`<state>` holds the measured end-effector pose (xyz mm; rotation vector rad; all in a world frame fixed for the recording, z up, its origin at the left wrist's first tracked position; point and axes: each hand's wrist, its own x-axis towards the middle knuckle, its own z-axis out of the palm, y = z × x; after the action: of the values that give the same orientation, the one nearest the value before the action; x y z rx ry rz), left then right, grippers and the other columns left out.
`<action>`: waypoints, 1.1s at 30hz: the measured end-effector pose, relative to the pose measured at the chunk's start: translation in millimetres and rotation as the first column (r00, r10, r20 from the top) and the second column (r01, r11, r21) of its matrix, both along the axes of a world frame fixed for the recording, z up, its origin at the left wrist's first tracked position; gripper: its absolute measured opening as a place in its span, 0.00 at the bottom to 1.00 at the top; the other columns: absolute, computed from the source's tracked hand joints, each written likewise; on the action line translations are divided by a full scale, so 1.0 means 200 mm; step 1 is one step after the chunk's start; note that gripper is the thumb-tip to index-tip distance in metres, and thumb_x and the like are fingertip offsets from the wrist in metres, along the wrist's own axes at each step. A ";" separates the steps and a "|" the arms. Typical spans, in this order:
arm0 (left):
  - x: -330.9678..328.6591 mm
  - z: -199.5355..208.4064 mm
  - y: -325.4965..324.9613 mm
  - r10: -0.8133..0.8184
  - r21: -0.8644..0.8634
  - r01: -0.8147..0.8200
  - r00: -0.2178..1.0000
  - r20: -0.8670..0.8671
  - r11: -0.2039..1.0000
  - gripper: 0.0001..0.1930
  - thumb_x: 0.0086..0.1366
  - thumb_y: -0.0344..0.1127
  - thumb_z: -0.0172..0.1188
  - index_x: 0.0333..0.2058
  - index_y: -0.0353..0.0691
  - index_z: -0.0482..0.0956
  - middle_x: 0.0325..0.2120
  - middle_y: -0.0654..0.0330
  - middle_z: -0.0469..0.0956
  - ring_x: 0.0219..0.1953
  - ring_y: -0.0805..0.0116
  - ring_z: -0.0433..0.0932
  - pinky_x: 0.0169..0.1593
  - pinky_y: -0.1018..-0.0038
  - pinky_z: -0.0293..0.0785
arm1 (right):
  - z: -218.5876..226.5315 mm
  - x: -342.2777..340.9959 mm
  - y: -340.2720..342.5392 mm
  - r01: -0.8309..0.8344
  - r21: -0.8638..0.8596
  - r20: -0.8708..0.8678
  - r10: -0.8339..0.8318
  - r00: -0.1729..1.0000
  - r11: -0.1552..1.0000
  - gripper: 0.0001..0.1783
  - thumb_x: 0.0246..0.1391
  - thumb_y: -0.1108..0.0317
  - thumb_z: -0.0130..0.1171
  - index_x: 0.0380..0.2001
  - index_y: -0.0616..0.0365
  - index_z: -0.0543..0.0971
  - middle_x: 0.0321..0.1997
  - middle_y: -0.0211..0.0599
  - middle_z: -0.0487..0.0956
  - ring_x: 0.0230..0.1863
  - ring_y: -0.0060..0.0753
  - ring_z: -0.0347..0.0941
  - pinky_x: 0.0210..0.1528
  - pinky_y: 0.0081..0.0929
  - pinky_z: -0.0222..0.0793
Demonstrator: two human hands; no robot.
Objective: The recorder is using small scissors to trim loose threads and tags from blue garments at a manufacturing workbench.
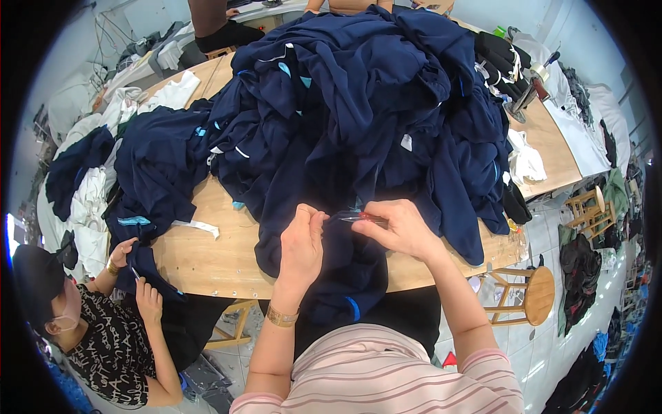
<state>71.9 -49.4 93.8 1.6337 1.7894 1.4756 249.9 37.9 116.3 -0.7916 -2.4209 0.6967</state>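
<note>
My right hand point(401, 224) is closed around a small pair of thread snips point(352, 219), reddish at the grip, its blades pointing left. Level with it, my left hand point(302, 238) pinches thumb against fingers close to the blade tips. Whatever lies in that pinch is too small to make out. Between and below both hands hangs a navy garment point(345, 269), which drapes over the table's front edge and shows a light blue strip low down. Behind it rises a big heap of navy garments point(365, 83) with white and light blue bits.
A wooden table point(207, 255) carries the heap. At the left a co-worker point(103, 331) handles navy cloth with a small tool. Wooden stools point(540, 295) stand on the right. White cloth point(525, 157) and a tape dispenser point(531, 93) lie on the table's right side.
</note>
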 end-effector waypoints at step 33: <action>0.01 0.02 -0.01 -0.011 -0.059 0.016 0.996 0.086 0.998 0.14 0.70 0.35 0.44 0.28 0.33 0.70 0.17 0.62 0.71 0.19 0.76 0.68 0.25 0.81 0.67 | -0.08 0.01 0.08 -0.057 -0.440 -0.318 -0.096 0.943 0.896 0.14 0.57 0.60 0.55 0.27 0.61 0.74 0.19 0.28 0.71 0.23 0.17 0.64 0.28 0.19 0.62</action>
<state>73.5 -51.9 97.1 1.5270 1.7558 1.4497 252.7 53.8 100.3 -0.7892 -1.9650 1.2946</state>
